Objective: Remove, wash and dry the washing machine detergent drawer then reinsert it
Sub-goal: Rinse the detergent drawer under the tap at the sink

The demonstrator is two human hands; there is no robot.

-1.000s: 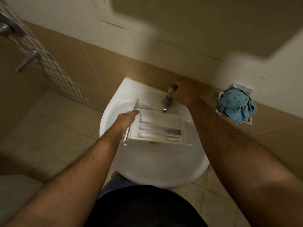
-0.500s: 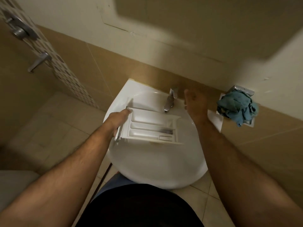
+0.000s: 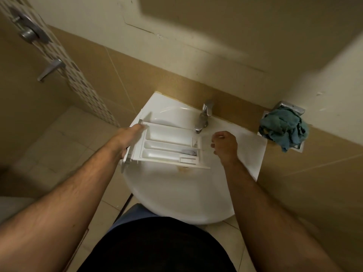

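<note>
The white plastic detergent drawer (image 3: 165, 147), with three long compartments, is held level over the white sink (image 3: 182, 193). My left hand (image 3: 128, 137) grips its left end, at the front panel. The drawer's right end lies just below the chrome tap (image 3: 204, 116). My right hand (image 3: 225, 145) hovers over the basin just right of the drawer, fingers loosely curled, holding nothing and not touching the drawer. I cannot tell whether water runs from the tap.
A crumpled blue cloth (image 3: 282, 127) sits in a chrome wall holder right of the sink. Shower fittings (image 3: 29, 32) and a lever (image 3: 51, 69) are on the tiled wall at the left. Beige floor tiles surround the sink.
My right hand has come off the tap and dropped down to the right end of the drawer. The drawer stays in my left hand, almost unmoved over the basin.
</note>
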